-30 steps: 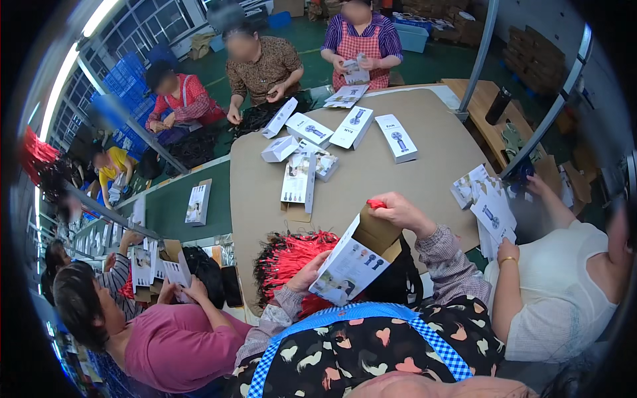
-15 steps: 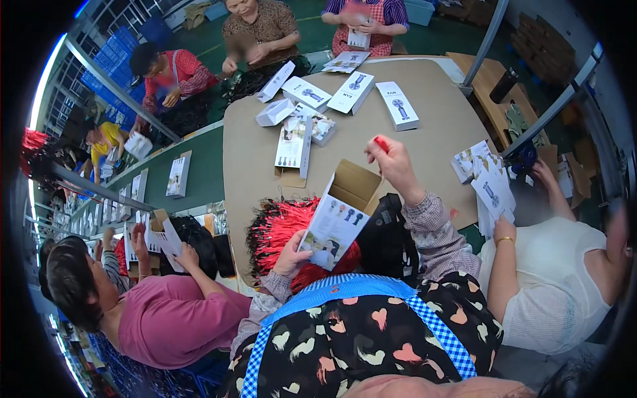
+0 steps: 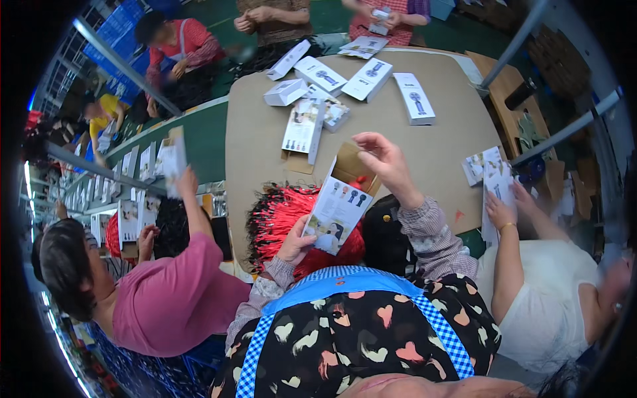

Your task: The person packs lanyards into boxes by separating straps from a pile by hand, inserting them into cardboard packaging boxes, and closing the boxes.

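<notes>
My left hand (image 3: 295,243) grips the lower left side of a white printed carton (image 3: 338,215), tilted with its open brown mouth away from me. My right hand (image 3: 391,169) is over the carton's mouth, thumb and fingers apart. Just below its fingertips, a small red piece (image 3: 360,180) shows inside the mouth, apart from the fingers; its exact kind is unclear. Beneath the carton lies a heap of red bundled strips with black ends (image 3: 275,219). Beside it, under my right forearm, sits a black heap or bag (image 3: 385,232), partly hidden.
Several white fan boxes (image 3: 415,99) lie on the far part of the brown tabletop (image 3: 444,172). A co-worker in pink (image 3: 166,292) is close on my left, one in white (image 3: 544,298) on my right. A conveyor (image 3: 199,123) carrying boxes runs along the left.
My right hand has lowered to the carton's mouth, and the red piece it held is now inside the mouth. The pink-sleeved person has raised a box toward the conveyor.
</notes>
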`<move>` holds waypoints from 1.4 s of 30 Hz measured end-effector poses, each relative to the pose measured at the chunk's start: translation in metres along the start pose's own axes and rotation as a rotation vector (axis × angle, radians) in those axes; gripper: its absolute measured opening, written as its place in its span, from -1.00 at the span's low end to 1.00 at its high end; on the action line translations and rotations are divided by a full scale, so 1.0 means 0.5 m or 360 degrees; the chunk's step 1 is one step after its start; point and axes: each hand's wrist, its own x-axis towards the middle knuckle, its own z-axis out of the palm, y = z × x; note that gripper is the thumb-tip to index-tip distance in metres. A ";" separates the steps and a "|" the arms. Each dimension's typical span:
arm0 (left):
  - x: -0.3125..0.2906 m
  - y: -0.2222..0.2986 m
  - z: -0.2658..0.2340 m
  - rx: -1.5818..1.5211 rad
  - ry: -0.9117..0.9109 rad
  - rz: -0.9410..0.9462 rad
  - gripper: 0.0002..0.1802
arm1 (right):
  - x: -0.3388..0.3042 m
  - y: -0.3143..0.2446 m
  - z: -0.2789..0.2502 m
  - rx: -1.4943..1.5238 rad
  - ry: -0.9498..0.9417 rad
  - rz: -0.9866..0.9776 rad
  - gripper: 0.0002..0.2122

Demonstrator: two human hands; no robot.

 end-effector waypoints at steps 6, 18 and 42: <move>0.036 0.058 -0.100 -0.0113 0.0152 0.0319 -0.31 | 0.043 0.015 0.000 -0.0086 0.0156 0.0134 -0.85; 0.145 0.271 -0.721 -0.0587 0.1470 0.0956 -0.80 | -0.041 0.218 0.065 -0.0198 -0.0419 0.0791 -0.89; 0.204 0.325 -0.585 0.0190 0.1834 0.0923 -0.49 | -0.201 0.315 0.086 -0.0571 -0.0360 0.0981 -0.97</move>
